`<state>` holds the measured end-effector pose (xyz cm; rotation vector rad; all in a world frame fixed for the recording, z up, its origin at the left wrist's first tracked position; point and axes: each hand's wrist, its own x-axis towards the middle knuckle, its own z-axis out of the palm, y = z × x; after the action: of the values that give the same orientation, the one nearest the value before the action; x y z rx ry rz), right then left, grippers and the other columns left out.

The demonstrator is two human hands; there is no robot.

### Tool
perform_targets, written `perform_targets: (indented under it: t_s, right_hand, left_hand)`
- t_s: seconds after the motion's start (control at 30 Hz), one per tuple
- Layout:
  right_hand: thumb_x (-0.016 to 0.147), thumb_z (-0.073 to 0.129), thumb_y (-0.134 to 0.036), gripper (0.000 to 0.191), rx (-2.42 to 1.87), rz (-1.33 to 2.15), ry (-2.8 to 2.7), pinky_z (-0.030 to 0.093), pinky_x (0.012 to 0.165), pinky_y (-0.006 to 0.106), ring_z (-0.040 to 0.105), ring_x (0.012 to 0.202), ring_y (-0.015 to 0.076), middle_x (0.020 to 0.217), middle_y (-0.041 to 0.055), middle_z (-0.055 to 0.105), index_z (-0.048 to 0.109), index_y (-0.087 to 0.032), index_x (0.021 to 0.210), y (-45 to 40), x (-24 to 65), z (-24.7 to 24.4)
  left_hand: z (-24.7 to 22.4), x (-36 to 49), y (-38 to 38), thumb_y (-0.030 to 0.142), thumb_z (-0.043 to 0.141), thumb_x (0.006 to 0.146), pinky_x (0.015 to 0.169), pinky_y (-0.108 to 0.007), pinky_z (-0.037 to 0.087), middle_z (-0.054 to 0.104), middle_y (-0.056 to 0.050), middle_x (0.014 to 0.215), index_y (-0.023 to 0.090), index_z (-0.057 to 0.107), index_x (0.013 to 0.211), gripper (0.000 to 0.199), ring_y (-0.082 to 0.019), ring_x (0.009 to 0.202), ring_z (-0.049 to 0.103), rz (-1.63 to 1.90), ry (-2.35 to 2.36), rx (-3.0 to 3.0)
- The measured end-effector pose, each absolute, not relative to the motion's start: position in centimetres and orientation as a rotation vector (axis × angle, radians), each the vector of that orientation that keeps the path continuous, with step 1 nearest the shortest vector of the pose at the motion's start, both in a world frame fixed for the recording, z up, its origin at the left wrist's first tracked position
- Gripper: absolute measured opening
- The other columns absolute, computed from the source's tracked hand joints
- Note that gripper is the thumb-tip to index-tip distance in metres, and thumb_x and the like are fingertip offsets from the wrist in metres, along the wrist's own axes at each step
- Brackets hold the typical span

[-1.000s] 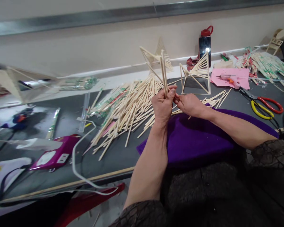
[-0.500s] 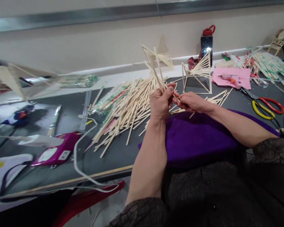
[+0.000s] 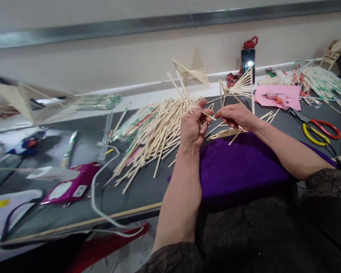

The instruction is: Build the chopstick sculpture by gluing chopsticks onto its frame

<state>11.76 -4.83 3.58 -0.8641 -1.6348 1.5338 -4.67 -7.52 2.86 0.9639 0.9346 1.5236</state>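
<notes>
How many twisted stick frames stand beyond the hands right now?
2. One stick frame is beyond the left hand, behind the loose stick pile; another frame is beyond the right hand, which partly covers it. More could be hidden.

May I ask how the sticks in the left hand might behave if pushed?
The sticks look straight, so probably stiff. Being thin, they may snap. They reach beyond the left hand, so a push could pivot them.
</notes>
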Motion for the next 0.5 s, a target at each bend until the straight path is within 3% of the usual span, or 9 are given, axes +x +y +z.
perform_targets:
  t_s: [0.17, 0.3, 0.4, 0.5]
  right_hand:
    - [0.083, 0.062, -0.022, 0.016, -0.978, 1.051, -1.622, 0.027, 0.035, 0.015, 0.038, 0.039, 0.0026, 0.052, -0.0060, 0.050, 0.059, -0.015, 0.069, -3.0, 15.7, 7.3]
    - [0.085, 0.060, -0.024, 0.025, -1.163, 0.664, -1.516, 0.024, 0.037, 0.014, 0.036, 0.040, 0.0026, 0.050, -0.0049, 0.045, 0.057, -0.015, 0.062, 1.1, 19.7, 9.1]
    - [0.082, 0.060, -0.015, 0.020, -1.303, 0.493, -1.452, 0.029, 0.039, 0.014, 0.041, 0.043, 0.0041, 0.051, -0.0033, 0.048, 0.058, -0.013, 0.062, 5.9, 22.6, 8.5]
    - [0.079, 0.061, -0.009, 0.004, -1.390, 0.478, -1.383, 0.040, 0.047, 0.016, 0.049, 0.051, 0.0056, 0.058, -0.0026, 0.053, 0.062, -0.009, 0.075, 10.8, 25.2, 7.2]
  left_hand:
    - [2.7, -4.1, -7.5, 0.021, 0.064, 0.081, 0.028, -0.014, 0.021, 0.068, -0.001, 0.063, 0.017, 0.069, 0.086, 0.009, -0.005, 0.044, 0.052, 1.488, 0.951, 0.928]
    - [2.6, -3.3, -7.7, 0.022, 0.067, 0.076, 0.028, -0.014, 0.020, 0.068, -0.002, 0.063, 0.013, 0.067, 0.089, 0.016, -0.005, 0.042, 0.052, 1.400, 0.940, 0.977]
    - [2.6, -2.9, -7.8, 0.022, 0.068, 0.073, 0.028, -0.014, 0.019, 0.067, -0.002, 0.062, 0.011, 0.066, 0.091, 0.021, -0.006, 0.041, 0.052, 1.373, 0.967, 0.991]
    - [2.6, -2.8, -7.8, 0.021, 0.068, 0.072, 0.028, -0.013, 0.018, 0.066, -0.002, 0.062, 0.010, 0.065, 0.091, 0.022, -0.006, 0.041, 0.051, 1.369, 1.007, 0.982]
